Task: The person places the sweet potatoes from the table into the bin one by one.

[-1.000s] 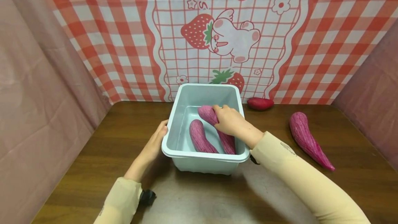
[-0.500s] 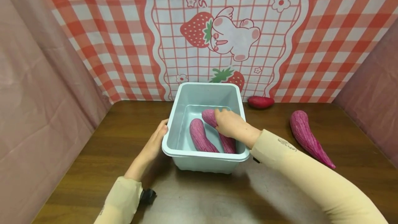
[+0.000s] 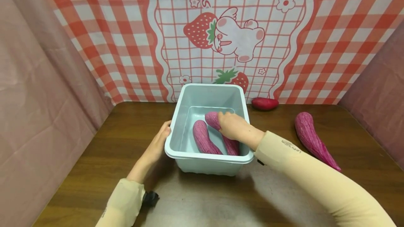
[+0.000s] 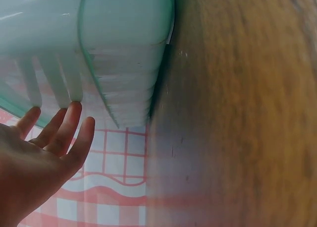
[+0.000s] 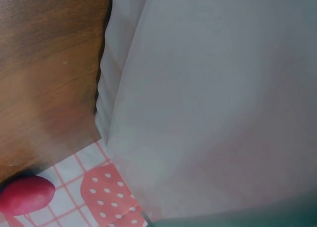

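Observation:
A pale blue-green plastic tub stands on the table with two long purple striped eggplants inside. My right hand reaches over the tub's right side and grips the right eggplant, which lies down in the tub; its middle is hidden under my fingers. To its left lies the other eggplant, apart from my hand. My left hand rests against the tub's left outer wall. In the left wrist view its fingers are spread and fairly straight, fingertips at the wall. The right wrist view shows the tub's outer side, without my hand.
A third purple eggplant lies on the wooden table to the right. Behind the tub's right corner sits a smaller red, pointed vegetable. A checked strawberry-print cloth hangs along the back edge, with pink cloth at both sides.
My right hand has lowered slightly into the tub with the right eggplant, which now lies lower and a little further right. During the last half second nothing visibly moves. My left hand stays put.

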Tool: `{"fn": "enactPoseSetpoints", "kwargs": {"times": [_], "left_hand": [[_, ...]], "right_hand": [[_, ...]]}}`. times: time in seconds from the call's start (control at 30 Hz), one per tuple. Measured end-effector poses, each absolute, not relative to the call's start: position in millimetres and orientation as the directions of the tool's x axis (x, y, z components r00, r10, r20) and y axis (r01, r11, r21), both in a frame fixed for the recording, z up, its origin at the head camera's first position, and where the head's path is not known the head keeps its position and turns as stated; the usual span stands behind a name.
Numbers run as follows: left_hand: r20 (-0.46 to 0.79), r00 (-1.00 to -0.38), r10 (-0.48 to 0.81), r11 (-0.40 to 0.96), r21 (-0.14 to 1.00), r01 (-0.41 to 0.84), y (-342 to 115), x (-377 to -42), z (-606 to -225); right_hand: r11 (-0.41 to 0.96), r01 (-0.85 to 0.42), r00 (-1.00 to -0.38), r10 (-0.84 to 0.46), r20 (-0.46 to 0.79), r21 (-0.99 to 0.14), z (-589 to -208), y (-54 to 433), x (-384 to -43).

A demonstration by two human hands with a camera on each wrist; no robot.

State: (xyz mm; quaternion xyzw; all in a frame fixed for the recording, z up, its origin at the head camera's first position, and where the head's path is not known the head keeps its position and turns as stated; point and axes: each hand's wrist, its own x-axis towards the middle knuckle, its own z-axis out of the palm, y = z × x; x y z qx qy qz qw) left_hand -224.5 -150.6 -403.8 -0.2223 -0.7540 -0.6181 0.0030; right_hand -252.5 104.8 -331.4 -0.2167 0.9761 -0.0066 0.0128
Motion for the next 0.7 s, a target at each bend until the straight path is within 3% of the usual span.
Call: {"fn": "enactPoseSetpoints", "kwargs": {"times": [0.7], "left_hand": [[0.265, -0.907, 0.328, 0.140, 0.936, 0.324, -150.6, -224.2, -404.5]], "right_hand": [[0.872, -0.488, -0.873, -0.486, 0.050, -0.047, -330.7, 105.8, -253.0]]}}
